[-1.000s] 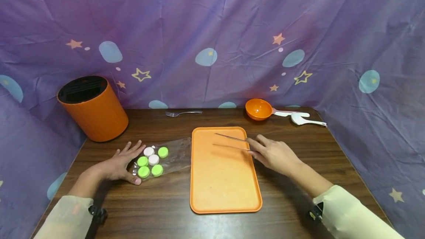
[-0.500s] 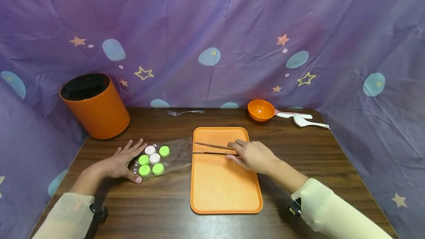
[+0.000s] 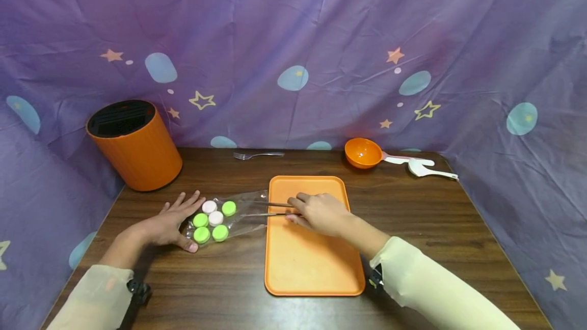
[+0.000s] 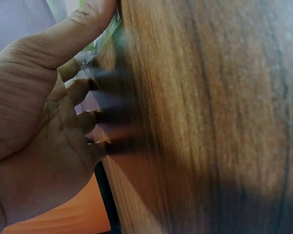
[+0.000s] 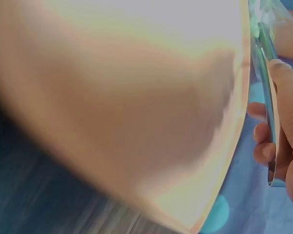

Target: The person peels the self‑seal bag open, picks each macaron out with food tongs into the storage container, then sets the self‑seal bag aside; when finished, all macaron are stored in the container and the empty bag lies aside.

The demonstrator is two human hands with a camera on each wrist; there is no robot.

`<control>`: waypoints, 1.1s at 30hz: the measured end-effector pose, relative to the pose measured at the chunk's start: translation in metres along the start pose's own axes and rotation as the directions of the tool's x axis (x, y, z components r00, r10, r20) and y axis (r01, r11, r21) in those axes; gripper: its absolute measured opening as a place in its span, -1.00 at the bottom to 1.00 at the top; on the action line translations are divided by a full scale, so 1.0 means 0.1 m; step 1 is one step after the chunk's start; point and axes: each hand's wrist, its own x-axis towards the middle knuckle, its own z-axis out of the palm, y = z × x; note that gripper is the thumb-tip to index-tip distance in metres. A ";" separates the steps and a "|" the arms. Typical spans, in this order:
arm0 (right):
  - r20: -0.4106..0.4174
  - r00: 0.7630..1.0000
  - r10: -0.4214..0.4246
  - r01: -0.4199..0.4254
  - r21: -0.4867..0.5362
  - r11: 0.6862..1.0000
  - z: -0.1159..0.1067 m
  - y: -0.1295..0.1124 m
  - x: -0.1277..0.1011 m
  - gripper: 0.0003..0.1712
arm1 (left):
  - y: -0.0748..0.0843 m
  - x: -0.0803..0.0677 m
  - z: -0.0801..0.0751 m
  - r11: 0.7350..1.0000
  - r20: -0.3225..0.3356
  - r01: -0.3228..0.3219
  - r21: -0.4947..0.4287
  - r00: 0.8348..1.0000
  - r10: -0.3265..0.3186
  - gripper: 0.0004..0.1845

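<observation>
Worktop of dark wood, seen from my head view, with an orange tray at centre and a clear plastic bag at its 9 o'clock. The bag holds green and white round caps in a cluster and lies flat, its mouth turned toward the tray. An orange bin stands at 10 o'clock; a fork lies at 12 o'clock; an orange bowl and white spoons sit at 1 o'clock.

My left hand lies flat and spread on the worktop, thumb pressing the bag's far end to pin it. My right hand grips metal tweezers by their rear end, above the tray's upper-left corner.

I judge the step in hand to be the approach of the tool to the bag's mouth. The tweezers' long axis runs nearly level from 3 to 9 o'clock; the tips point at 9 o'clock and reach over the bag's open edge, short of the caps, the two prongs apart. The next move would call for a low entry under the film, tips straddling one cap, while my left hand keeps the bag from sliding.
</observation>
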 end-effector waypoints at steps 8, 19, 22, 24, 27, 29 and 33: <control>0.020 1.000 0.010 -0.010 -0.003 1.000 0.12 -0.10 0.18 -0.54 | -0.01 0.00 0.00 1.000 0.005 -0.004 -0.027 1.000 0.004 0.46; 0.026 1.000 0.016 -0.015 -0.015 1.000 0.17 -0.19 0.32 -0.59 | 0.04 0.01 0.00 1.000 0.010 0.028 0.013 1.000 -0.028 0.45; 0.026 1.000 0.018 -0.017 -0.018 1.000 0.18 -0.20 0.33 -0.60 | 0.03 0.02 0.00 0.999 0.012 0.029 0.015 1.000 -0.029 0.45; 0.015 1.000 0.013 -0.013 -0.022 1.000 0.19 -0.20 0.33 -0.61 | 0.03 0.01 0.00 0.999 0.010 0.028 0.015 1.000 -0.028 0.45; 0.003 1.000 0.007 -0.007 -0.020 1.000 0.19 -0.18 0.34 -0.64 | 0.04 0.01 0.00 1.000 0.006 0.026 0.014 1.000 -0.026 0.46; 0.005 1.000 0.006 -0.006 -0.017 1.000 0.18 -0.17 0.33 -0.64 | 0.04 0.00 0.00 1.000 0.009 0.027 0.011 1.000 -0.027 0.46; 0.015 1.000 0.003 -0.003 -0.017 1.000 0.13 -0.14 0.30 -0.65 | 0.04 -0.01 0.00 1.000 0.011 0.026 0.011 1.000 -0.026 0.44</control>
